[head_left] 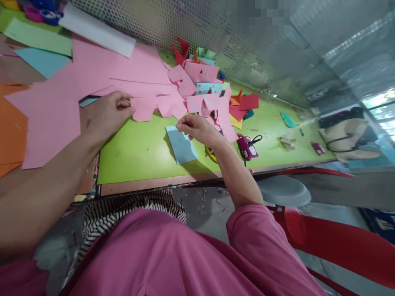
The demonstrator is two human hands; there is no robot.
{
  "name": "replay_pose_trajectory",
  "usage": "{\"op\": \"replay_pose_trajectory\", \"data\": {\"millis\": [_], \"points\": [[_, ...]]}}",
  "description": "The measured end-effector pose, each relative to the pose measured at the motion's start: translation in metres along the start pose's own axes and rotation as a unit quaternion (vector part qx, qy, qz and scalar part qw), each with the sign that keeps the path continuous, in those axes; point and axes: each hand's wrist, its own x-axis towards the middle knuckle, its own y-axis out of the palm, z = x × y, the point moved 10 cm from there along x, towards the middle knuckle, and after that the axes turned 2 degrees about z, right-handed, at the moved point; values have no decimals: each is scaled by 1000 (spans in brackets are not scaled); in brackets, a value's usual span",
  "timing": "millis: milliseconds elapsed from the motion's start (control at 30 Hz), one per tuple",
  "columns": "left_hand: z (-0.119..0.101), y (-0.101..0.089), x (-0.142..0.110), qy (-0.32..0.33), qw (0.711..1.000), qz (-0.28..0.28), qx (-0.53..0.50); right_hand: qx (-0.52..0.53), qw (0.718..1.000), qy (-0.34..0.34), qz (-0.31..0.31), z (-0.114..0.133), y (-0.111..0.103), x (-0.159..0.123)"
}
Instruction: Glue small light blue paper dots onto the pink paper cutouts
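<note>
My left hand (112, 112) has thumb and fingers closed at the left end of a pink paper cut-out (142, 110), which lies at the front edge of other pink paper. My right hand (199, 128) is closed in a pinch above the top corner of a light blue paper rectangle (182, 147). Whether its fingertips grip that corner or some tiny piece, I cannot make out. Behind it lie several folded pink pieces with blue dots (202, 103). Something yellow (211, 154), partly hidden by my right wrist, rests on the green tabletop (132, 160).
Large pink sheets (52, 119), orange paper (12, 127) and a white folded sheet (97, 31) cover the left side. A purple box-like object with a black loop (247, 147) sits to the right. A grey stool (284, 190) and red chair (339, 242) stand beside the table.
</note>
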Motion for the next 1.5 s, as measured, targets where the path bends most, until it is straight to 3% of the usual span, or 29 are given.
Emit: {"op": "replay_pose_trajectory", "data": {"millis": [233, 467, 600, 800, 933, 1067, 1300, 1500], "points": [[4, 1, 5, 18, 997, -18, -67, -148, 973, -158, -84, 84, 15, 42], [0, 6, 7, 27, 996, 0, -81, -291, 934, -181, -103, 121, 32, 67], [-2, 8, 6, 29, 995, 7, -92, -339, 918, -182, -94, 127, 39, 69], [-5, 6, 3, 27, 996, 9, -88, -407, 885, -177, -136, 131, 36, 69], [-2, 11, 7, 37, 990, 15, -138, -384, 883, -217, -159, 119, 31, 59], [0, 10, 8, 35, 992, 9, -122, -386, 870, -257, -168, 99, 38, 42], [-5, 5, 2, 23, 997, 4, -73, -451, 848, -235, -151, 83, 61, 42], [-6, 6, 1, 17, 997, 14, -70, -481, 837, -222, -138, 78, 66, 49]]}}
